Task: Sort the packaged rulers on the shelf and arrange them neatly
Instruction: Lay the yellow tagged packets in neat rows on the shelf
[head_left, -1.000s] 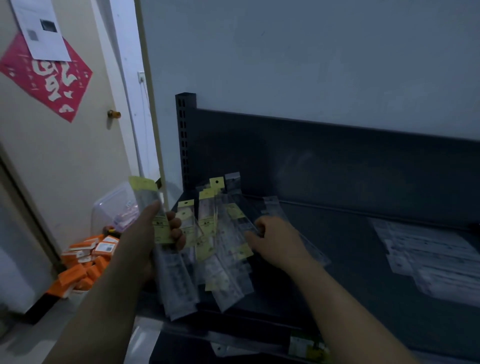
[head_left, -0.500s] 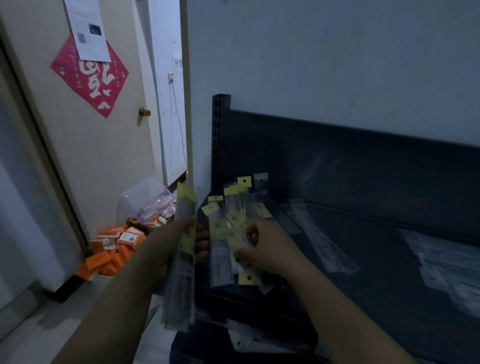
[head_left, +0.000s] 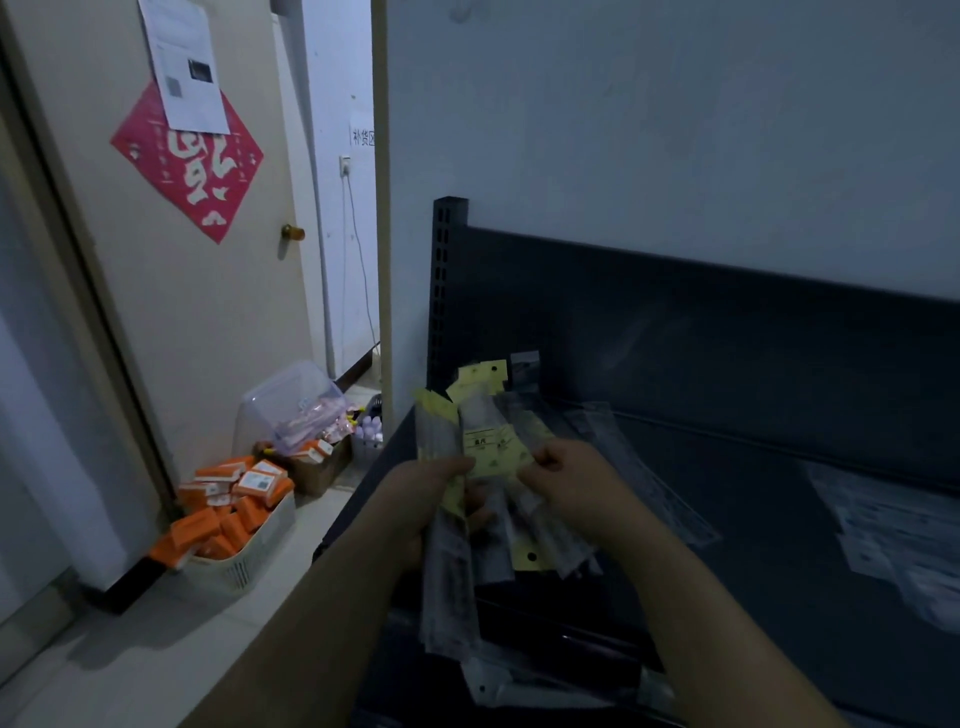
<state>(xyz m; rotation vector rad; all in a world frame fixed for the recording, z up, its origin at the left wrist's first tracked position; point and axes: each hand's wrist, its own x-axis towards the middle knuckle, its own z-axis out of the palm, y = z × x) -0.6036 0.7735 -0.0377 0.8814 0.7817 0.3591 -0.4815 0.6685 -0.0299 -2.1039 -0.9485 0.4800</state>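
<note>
Drawn closer together since half a second ago: left hand (head_left: 415, 499) and right hand (head_left: 566, 483), now almost touching. Far left of the left hand, on the floor, basket of orange boxes (head_left: 234, 571). Left hand curled around a bundle of packaged rulers (head_left: 449, 571), hanging below the fist. Right hand pinching a yellow-labelled packet (head_left: 493, 457), just beside the bundle, above the pile (head_left: 524, 540) on the dark shelf (head_left: 753, 519). Right of the right hand, clear packets (head_left: 649, 483) lying flat.
</note>
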